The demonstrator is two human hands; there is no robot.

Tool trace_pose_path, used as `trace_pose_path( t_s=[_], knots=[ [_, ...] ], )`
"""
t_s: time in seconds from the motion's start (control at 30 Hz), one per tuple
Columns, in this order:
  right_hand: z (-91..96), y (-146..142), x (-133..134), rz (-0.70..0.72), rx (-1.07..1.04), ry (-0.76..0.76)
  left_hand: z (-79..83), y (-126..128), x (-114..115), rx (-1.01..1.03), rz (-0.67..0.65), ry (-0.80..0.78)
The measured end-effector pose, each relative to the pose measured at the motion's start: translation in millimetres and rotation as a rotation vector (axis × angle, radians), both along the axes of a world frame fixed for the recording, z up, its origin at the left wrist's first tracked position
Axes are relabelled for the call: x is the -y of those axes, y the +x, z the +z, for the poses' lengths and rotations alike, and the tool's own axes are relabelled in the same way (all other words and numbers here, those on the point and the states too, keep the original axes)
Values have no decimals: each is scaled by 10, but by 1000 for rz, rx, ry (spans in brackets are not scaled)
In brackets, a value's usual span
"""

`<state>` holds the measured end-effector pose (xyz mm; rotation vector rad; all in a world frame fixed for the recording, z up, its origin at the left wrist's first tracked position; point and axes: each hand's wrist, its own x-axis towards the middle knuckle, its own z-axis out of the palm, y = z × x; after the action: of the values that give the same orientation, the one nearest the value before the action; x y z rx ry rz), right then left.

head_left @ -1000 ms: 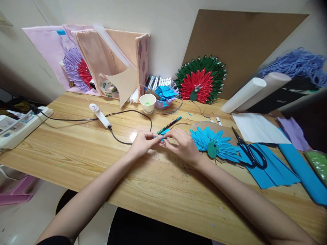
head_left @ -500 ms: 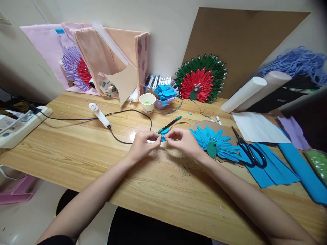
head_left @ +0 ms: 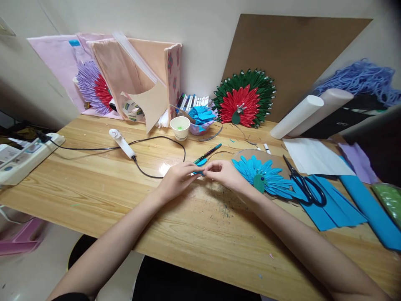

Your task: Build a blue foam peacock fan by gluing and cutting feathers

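Between my fingertips is a small piece of blue crepe paper (head_left: pixel 198 172), mostly hidden. My left hand (head_left: pixel 178 177) pinches it from the left, its fingers stretched over it. From the right, my right hand (head_left: pixel 224 173) pinches the same piece with thumb and forefinger. Just beyond my fingers lie a loose blue paper petal (head_left: pixel 202 162) and a dark green patterned pen (head_left: pixel 208 153). Beside my right hand, a blue paper peacock (head_left: pixel 259 175) with a green body rests on a round cardboard base. Black-handled scissors (head_left: pixel 305 184) lie on cut blue paper strips (head_left: pixel 332 205).
A white hot glue gun (head_left: pixel 121 143) with a black cord lies at left, near a power strip (head_left: pixel 28 159). Behind my hands stand a paper cup (head_left: pixel 180 128) and a bowl of blue scraps (head_left: pixel 202 117). A red-and-green paper peacock (head_left: pixel 244 98) leans on brown cardboard (head_left: pixel 291 58).
My left fingers have straightened and flattened over the blue piece, while my right hand stays pinched on it. The whole view has shifted slightly.
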<state>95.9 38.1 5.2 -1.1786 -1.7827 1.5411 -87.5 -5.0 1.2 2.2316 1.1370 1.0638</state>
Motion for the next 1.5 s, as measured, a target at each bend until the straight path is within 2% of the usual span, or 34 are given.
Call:
trace_pose_path(
  t_s=[0.13,0.3,0.53,0.6,0.77,0.87,1.17,1.5],
  knots=[
    [7,-3,-6,6,7,18,-67,-16,-25,-59,12,100],
    [26,-5,2,20,-16,-8,-81,-16,-35,-84,3,144],
    [38,-14,33,-35,61,169,-94,-9,-37,-54,53,84],
    [41,-11,33,-44,86,257,-98,-10,-37,-51,59,61],
    [68,-8,59,0,103,625,-100,-12,-31,-38,73,7],
    [64,-14,82,26,109,711,-96,-4,-23,-26,66,-8],
    [21,-21,92,26,155,787,-61,49,8,-14,76,-16],
    [16,-13,64,-19,148,639,-39,21,-9,-30,158,-25]
  ],
)
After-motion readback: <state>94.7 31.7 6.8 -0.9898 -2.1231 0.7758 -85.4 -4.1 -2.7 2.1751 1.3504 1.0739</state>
